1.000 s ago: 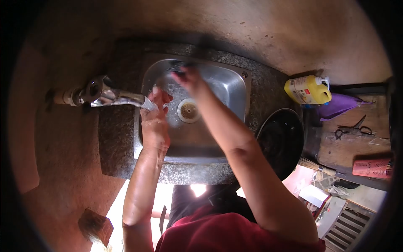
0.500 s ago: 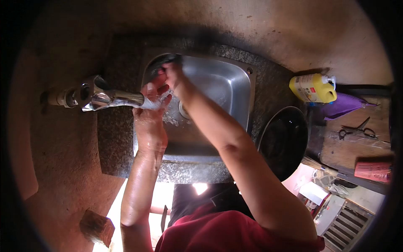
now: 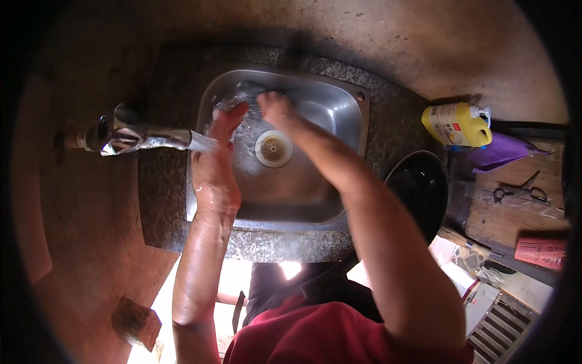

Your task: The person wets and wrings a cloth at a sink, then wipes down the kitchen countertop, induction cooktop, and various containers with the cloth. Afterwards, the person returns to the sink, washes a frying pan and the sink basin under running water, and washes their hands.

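Note:
Water runs from a chrome tap (image 3: pixel 160 138) onto my left hand (image 3: pixel 217 151), which is wet and held edge-on with its fingers stretched out. Nothing shows in that hand. My right hand (image 3: pixel 277 109) is over the back left part of the steel sink (image 3: pixel 303 203), its fingers bent and smeared by motion. Just beyond its fingertips is a dark, blurred patch (image 3: pixel 250 91) with water splashing on it; I cannot make out what it is. The round drain (image 3: pixel 274 148) shows between my forearms.
A black pan (image 3: pixel 421 188) stands right of the sink on the speckled counter (image 3: pixel 291 246). Further right are a yellow pump bottle (image 3: pixel 456 125), a purple cloth (image 3: pixel 500 151), scissors (image 3: pixel 521 191) on a wooden board (image 3: pixel 491 221) and a pink container (image 3: pixel 541 252).
My right hand has moved right, away from my left hand, uncovering the drain. My left hand stays under the running water, its fingers now closer together.

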{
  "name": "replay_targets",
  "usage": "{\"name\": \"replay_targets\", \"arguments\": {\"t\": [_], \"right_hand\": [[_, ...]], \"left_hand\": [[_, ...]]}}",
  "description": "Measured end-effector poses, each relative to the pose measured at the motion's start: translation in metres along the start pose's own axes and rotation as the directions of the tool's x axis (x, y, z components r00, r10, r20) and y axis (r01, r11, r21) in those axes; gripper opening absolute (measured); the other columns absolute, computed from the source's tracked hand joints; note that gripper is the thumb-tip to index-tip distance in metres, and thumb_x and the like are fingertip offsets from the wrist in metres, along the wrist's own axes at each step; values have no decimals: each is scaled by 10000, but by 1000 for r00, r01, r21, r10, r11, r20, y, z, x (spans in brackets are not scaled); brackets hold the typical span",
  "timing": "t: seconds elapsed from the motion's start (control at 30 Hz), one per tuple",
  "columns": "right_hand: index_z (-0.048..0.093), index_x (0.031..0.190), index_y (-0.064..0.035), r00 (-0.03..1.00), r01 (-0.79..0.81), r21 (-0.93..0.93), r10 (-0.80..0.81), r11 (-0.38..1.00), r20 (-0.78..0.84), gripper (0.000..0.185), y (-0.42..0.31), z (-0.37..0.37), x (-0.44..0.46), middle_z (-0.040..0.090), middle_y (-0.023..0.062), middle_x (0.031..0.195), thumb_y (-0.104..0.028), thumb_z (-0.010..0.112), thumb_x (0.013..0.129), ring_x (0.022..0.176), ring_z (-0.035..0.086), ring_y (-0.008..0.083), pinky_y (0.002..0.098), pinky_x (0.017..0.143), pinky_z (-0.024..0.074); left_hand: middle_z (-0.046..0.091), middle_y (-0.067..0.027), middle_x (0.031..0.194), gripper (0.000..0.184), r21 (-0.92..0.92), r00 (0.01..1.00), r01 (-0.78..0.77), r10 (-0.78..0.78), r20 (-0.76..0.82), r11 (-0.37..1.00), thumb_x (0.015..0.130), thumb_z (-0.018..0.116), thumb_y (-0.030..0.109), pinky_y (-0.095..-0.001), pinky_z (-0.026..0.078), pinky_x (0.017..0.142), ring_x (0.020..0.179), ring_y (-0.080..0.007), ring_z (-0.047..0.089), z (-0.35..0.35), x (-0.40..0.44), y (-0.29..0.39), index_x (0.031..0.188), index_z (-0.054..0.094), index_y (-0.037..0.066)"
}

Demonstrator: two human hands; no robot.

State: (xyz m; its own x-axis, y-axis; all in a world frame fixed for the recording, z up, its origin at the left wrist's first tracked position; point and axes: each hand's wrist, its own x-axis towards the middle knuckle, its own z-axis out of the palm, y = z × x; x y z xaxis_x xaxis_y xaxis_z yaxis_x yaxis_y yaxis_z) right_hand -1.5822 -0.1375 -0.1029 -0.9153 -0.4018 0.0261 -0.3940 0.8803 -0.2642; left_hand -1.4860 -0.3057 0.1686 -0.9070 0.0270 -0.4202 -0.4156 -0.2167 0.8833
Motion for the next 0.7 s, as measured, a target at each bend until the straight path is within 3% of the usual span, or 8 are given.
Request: {"name": "replay_targets", "arguments": {"t": [0.1, 0.2, 0.23, 0.3, 0.37, 0.47, 0.63, 0.7], "right_hand": [[700, 772, -100, 958, -100, -670, 253, 736, 135, 126, 14, -5, -99, 621, 60, 857, -76, 593, 710, 831, 576, 241, 357, 666, 472], [687, 850, -81, 550, 7, -396, 328, 918, 768, 128, -32, -67, -147, 671, 89, 799, -102, 579, 786, 786, 652, 240, 337, 627, 506], [672, 873, -76, 594, 118, -276, 155, 954, 789, 136, -48, -60, -159, 662, 90, 828, -117, 565, 801, 809, 643, 237, 338, 658, 501], [643, 920, -65, 705, 398, -179, -176, 900, 687, 160, -87, -36, -160, 644, 94, 884, -147, 537, 832, 853, 623, 232, 341, 721, 492], [614, 967, -55, 811, 578, -605, -301, 548, 502, 192, -123, -13, -122, 626, 98, 941, -176, 509, 863, 898, 604, 226, 343, 783, 483], [570, 1037, -40, 937, 281, -958, -199, -61, 288, 245, -167, 13, -46, 598, 103, 1026, -221, 467, 909, 965, 575, 217, 346, 876, 469], [543, 852, -129, 969, -136, -878, 123, -458, -214, 288, -205, 4, 17, 520, 22, 863, -408, 481, 891, 981, 497, 219, 377, 921, 420], [557, 823, -119, 967, -176, -895, 98, -410, -235, 261, -208, -13, 15, 532, 36, 836, -370, 494, 863, 933, 510, 223, 376, 873, 429]], "left_hand": [[518, -83, 1323, 553, -73, 1000, -9, 9, -3, 997, 946, 383, 517, -471, 140, 1103, 1282, -247, 384, -2, 0, 4, 1287, 511, 102], [529, -96, 1302, 522, -112, 1000, -1, 1, -6, 994, 950, 410, 480, -455, 221, 1081, 1250, -245, 415, -1, -2, 6, 1280, 510, 88], [541, -99, 1281, 496, -131, 1000, -5, 3, -11, 991, 952, 427, 456, -443, 266, 1060, 1223, -240, 441, -1, -2, 6, 1268, 517, 85], [571, -96, 1204, 416, -177, 1000, -8, 5, -20, 984, 958, 452, 398, -417, 344, 1008, 1146, -225, 495, 0, 1, 4, 1209, 542, 78], [605, -82, 1092, 316, -222, 999, -2, -6, -34, 975, 967, 468, 330, -388, 409, 942, 1046, -204, 549, -3, 3, -2, 1116, 576, 73], [593, -49, 940, 232, -255, 998, 55, -61, -16, 965, 983, 443, 263, -364, 444, 869, 922, -175, 571, -11, 6, -6, 967, 574, 72], [543, -39, 797, 210, -241, 998, 47, -53, -21, 969, 969, 491, 267, -339, 475, 771, 791, -195, 582, -15, 8, -7, 866, 528, 88], [558, -50, 784, 224, -290, 999, 49, -42, 31, 956, 950, 525, 286, -357, 516, 741, 759, -208, 605, -18, 13, -12, 882, 541, 73]]}}
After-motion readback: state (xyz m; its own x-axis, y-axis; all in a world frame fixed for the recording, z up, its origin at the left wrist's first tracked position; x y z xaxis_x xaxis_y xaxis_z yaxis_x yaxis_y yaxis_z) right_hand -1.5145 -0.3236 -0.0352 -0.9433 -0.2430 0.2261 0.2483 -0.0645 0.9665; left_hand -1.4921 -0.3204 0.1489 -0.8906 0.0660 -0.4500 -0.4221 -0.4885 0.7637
